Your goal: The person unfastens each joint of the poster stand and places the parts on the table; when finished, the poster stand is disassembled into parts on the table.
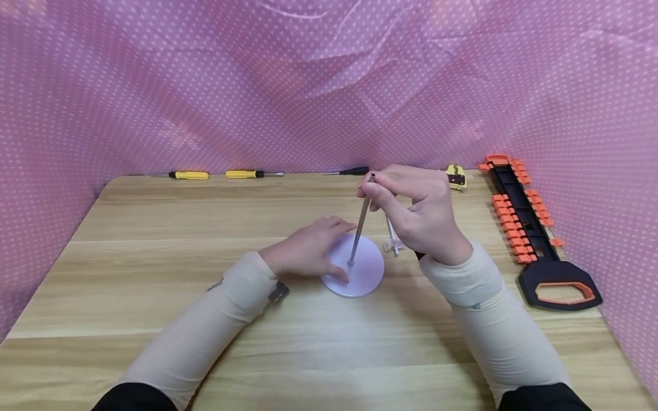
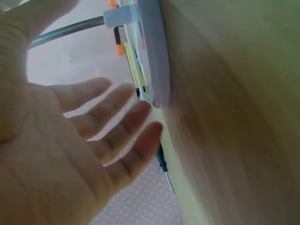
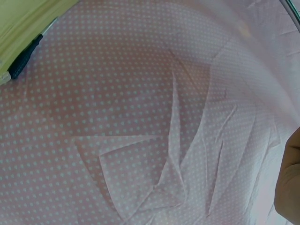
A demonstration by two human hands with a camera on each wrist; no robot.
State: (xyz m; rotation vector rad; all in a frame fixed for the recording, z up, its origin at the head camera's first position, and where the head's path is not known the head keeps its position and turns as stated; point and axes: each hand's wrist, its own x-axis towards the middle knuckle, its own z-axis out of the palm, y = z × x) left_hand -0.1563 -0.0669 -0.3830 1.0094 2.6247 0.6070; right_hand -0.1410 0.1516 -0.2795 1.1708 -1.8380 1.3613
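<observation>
Head: midway between the side edges of the surface point(image 1: 308, 354), the right hand point(image 1: 418, 214) pinches a tilted rod point(image 1: 361, 222) over the disc point(image 1: 366, 275), which the left hand point(image 1: 308, 248), fingers apart, apparently steadies. Left wrist: socket point(image 2: 121, 17) meets rod. Right wrist: grip unclear.

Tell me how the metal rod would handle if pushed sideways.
The metal rod looks stiff, running straight from the right hand down to the white disc. Its smooth, shiny surface may be slippery. Pushed high up, its length might help it tilt the thin disc.
</observation>
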